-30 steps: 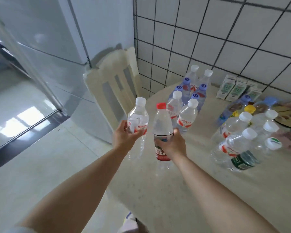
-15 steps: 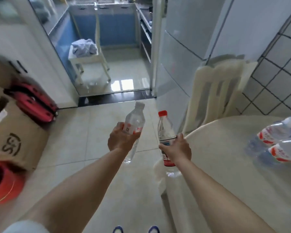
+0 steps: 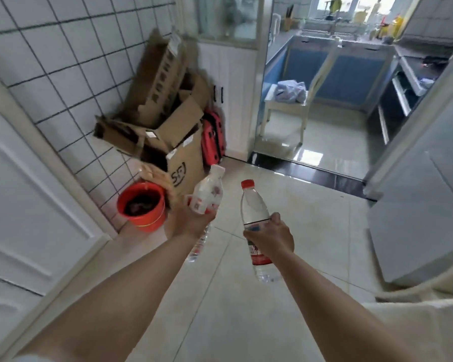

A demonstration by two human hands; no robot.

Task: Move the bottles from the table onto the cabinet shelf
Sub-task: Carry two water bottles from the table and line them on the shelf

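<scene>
My left hand point(image 3: 191, 220) grips a clear water bottle with a white cap point(image 3: 208, 190) around its middle, tilted to the right. My right hand point(image 3: 271, 237) grips a second clear bottle with a red cap point(image 3: 253, 205) around its red label, nearly upright. Both bottles hang in the air over the tiled floor in front of me. A white cabinet point(image 3: 230, 82) with a glass upper part stands at the back, past the boxes. Only a corner of the pale table point(image 3: 429, 322) shows at the lower right; the other bottles are out of view.
Cardboard boxes point(image 3: 168, 121) are piled against the tiled wall at the left, with a red bucket point(image 3: 141, 205) and a red case point(image 3: 213, 138) beside them. A white door point(image 3: 24, 192) is at the far left. A kitchen doorway with a stool point(image 3: 288, 105) opens ahead.
The view has swung left, away from the table and its bottles, towards the boxes and the white cabinet. Both hands kept their bottles and carried them along.
</scene>
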